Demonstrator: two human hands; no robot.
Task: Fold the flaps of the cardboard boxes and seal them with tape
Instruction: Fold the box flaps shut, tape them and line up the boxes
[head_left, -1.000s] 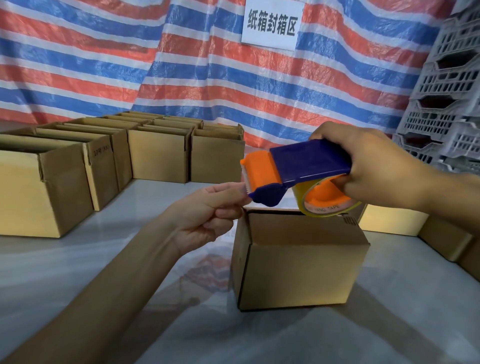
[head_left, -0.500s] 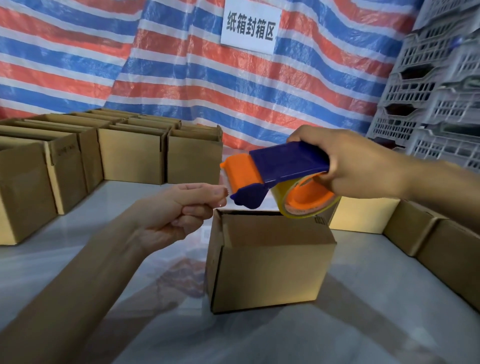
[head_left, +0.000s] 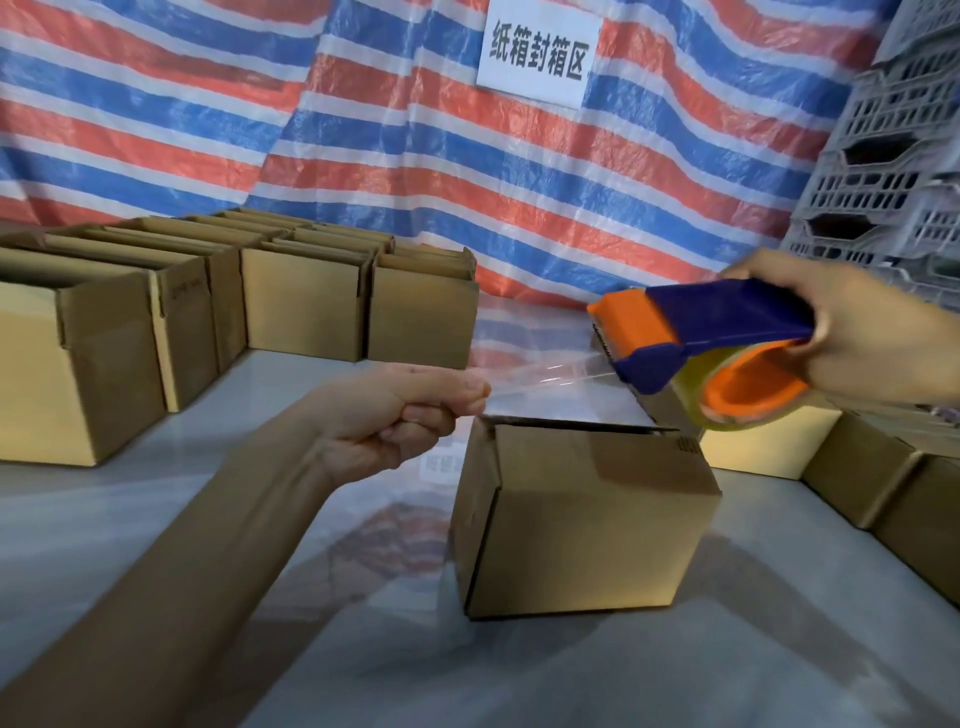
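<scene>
A small cardboard box (head_left: 592, 514) with its flaps folded down stands on the pale floor in the middle. Above its far right corner my right hand (head_left: 857, 338) grips a blue and orange tape dispenser (head_left: 696, 338) with a roll of clear tape. A strip of clear tape (head_left: 550, 376) stretches from the dispenser's mouth leftward to my left hand (head_left: 400, 410), which pinches the tape's free end just above the box's left top edge.
Rows of open cardboard boxes (head_left: 306, 296) line the back left, and more boxes (head_left: 883, 483) sit at the right. Grey plastic crates (head_left: 893, 156) are stacked at the far right. A striped tarp with a white sign (head_left: 537, 49) hangs behind.
My hands have drawn apart: the dispenser moved right and my left hand pulled a length of tape out of it. Before, my left fingers were at the dispenser's mouth.
</scene>
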